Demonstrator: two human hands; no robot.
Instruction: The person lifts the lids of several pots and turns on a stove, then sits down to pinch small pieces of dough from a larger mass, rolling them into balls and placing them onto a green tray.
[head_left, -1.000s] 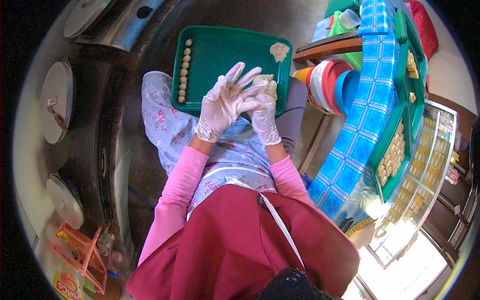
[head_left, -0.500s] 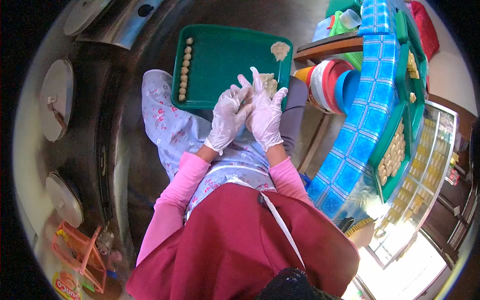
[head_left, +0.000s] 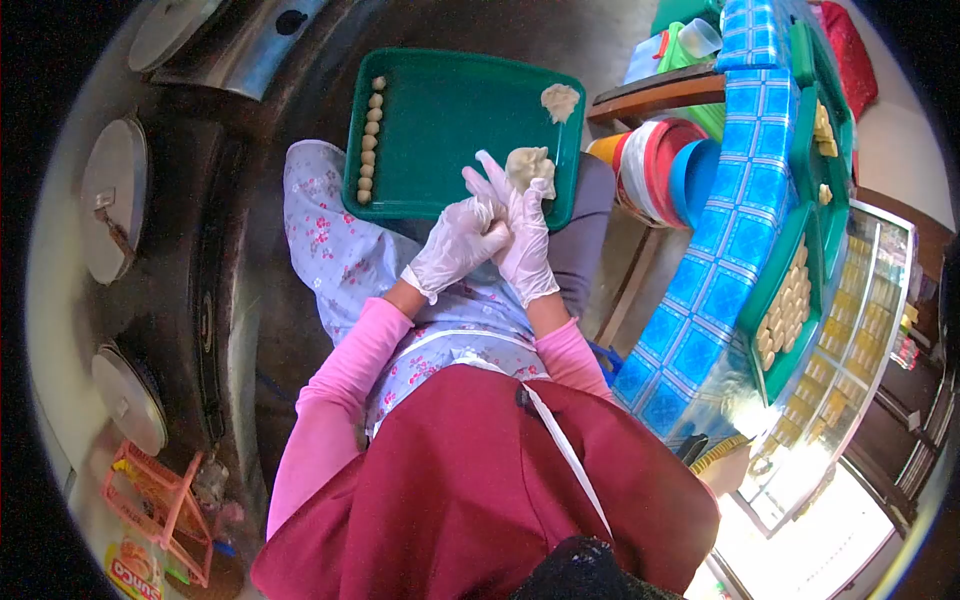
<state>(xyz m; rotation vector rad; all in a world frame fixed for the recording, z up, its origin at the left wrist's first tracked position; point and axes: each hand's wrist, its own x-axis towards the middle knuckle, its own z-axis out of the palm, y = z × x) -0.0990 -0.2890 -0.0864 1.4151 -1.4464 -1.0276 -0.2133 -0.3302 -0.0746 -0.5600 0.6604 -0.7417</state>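
Both hands wear thin clear gloves and meet over the near edge of a green tray [head_left: 455, 130] on the lap. My left hand [head_left: 455, 245] has its fingers curled together against the right palm. Whatever lies between them, if anything, is hidden. My right hand [head_left: 525, 240] is turned palm up, its fingers stretched out and its thumb apart. Just beyond that thumb, a lump of pale dough [head_left: 530, 168] sits on the tray. A flatter dough piece [head_left: 560, 101] lies in the far right corner. Several small dough balls [head_left: 369, 142] form a row along the left side.
To the right runs a table with a blue checked cloth [head_left: 690, 290], bearing green trays of shaped dough pieces [head_left: 785, 305]. Buckets with a blue rim [head_left: 693, 183] stand beneath it. At left are round metal lids [head_left: 112, 200] and an orange plastic basket [head_left: 160, 500].
My two hands have shifted against each other, the right one turning and drawing slightly back. More of the dough lump now shows. The row of balls looks the same.
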